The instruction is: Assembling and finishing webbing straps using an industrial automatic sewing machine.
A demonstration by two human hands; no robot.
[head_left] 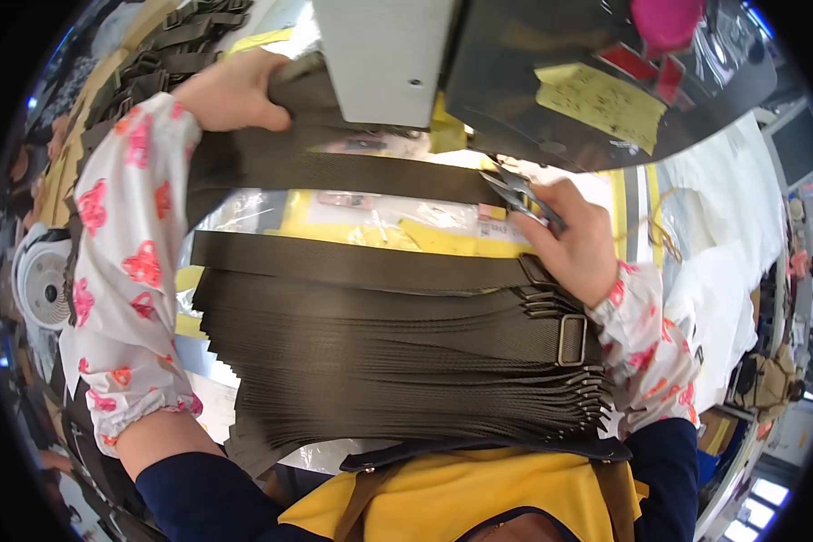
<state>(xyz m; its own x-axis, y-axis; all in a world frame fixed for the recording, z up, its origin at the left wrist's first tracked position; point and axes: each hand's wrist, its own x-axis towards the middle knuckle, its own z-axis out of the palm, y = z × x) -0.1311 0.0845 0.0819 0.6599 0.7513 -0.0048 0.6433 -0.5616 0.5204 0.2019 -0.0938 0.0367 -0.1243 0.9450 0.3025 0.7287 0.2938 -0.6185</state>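
Observation:
My left hand (237, 90) is at the upper left, closed at the edge of dark olive fabric (309, 88) beside the grey machine head. My right hand (576, 237) grips small metal thread snips (520, 195). Their blades lie at the right end of a dark webbing strap (379, 176) stretched across the table. Nearer to me lies a thick fanned stack of webbing straps (361, 348). Metal buckles (571, 341) line the stack's right side. The left end of the stretched strap merges with dark fabric under my left forearm, so where it ends is hidden.
The grey machine head (379, 54) hangs over the far side of the table, with a dark panel (506, 90) beside it bearing a yellow note (601, 101). More buckled straps (167, 68) are heaped at far left. White sheeting (723, 235) drapes at right; a white round fan-like object (47, 287) stands left.

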